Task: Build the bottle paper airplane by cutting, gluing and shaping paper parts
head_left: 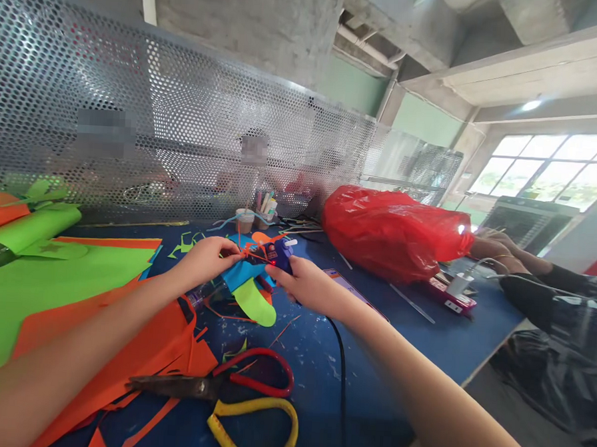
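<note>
My right hand (302,284) is closed round a blue glue gun (283,255). A white stick pokes out of its back and a small red light glows on it. Close by on the left, my left hand (214,256) pinches a thin orange strip (250,249) at a blue felt-like piece (243,274). A rounded lime-green flap (255,301) hangs from below that piece. The glue gun's nozzle is hidden among the strips. Nearer to me lie large scissors (210,387) with one red and one yellow handle.
Orange sheets (136,348) and green sheets (76,272) cover the left. A red plastic bag (388,231) stands at the right, by a person's hand (497,250) and a power strip (449,295). A black cord (342,359) crosses the blue table. Behind are cups (244,221) and a perforated metal screen (193,124).
</note>
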{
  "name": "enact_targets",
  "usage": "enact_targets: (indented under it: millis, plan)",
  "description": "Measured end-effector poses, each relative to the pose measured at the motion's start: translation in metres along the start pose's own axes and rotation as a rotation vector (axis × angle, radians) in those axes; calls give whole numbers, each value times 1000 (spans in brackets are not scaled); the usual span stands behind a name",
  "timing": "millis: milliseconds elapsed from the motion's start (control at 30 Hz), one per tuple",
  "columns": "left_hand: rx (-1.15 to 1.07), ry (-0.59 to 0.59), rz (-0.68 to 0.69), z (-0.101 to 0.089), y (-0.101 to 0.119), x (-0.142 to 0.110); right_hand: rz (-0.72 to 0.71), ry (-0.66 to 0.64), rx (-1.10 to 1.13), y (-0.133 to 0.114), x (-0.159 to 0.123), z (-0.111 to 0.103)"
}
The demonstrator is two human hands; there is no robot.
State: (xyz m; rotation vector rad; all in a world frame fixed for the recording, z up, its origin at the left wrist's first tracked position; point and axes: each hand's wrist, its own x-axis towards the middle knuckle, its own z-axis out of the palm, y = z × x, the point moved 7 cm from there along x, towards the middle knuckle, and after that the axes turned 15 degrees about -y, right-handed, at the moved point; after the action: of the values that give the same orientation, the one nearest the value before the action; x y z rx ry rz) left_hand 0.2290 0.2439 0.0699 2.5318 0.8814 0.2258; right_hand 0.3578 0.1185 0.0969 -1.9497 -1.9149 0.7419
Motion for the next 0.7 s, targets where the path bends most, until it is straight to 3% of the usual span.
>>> enact_targets:
  millis: [367, 700]
  plan:
    - [-19, -6, 9, 2, -4, 2, -17, -8, -28, -6, -4, 2]
    - [-70, 11, 60, 3, -7, 4, -6, 26, -56, 4, 3, -6]
